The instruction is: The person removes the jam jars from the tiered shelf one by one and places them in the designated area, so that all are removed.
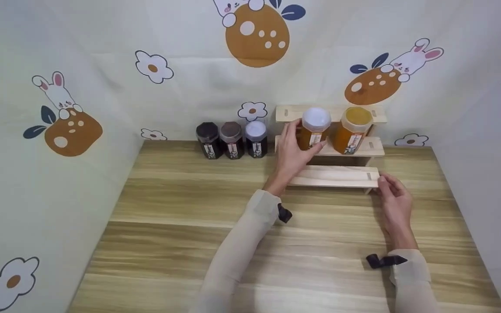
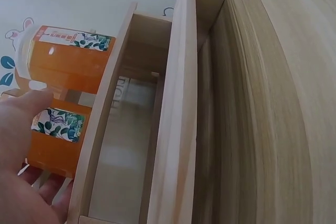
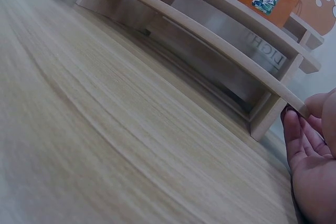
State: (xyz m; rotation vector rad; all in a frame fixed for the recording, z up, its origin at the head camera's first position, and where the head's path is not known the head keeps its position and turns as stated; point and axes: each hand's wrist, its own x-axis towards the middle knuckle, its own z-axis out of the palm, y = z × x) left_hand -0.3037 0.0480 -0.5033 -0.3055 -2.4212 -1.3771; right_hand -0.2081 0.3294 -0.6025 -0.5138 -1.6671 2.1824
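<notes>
Left hand (image 1: 292,152) grips white-lidded jar (image 1: 316,126) on middle tier (image 1: 375,147), yellow-lidded jar (image 1: 353,130) beside it — right hand (image 1: 396,202) pinches lowest tier (image 1: 331,176) at its end.

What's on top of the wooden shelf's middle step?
A yellow-topped jar and, beside it, a white-topped jar gripped by the left hand. That hand covers part of the step, so that bit can't be seen.

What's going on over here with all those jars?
A person's left-hand grip is round an amber jar at the middle tier of a three-tier wooden rack, beside a second amber jar. The right-hand grip pinches the right end of the lowest tier. Three dark jars stand on the table, left of the rack.
</notes>
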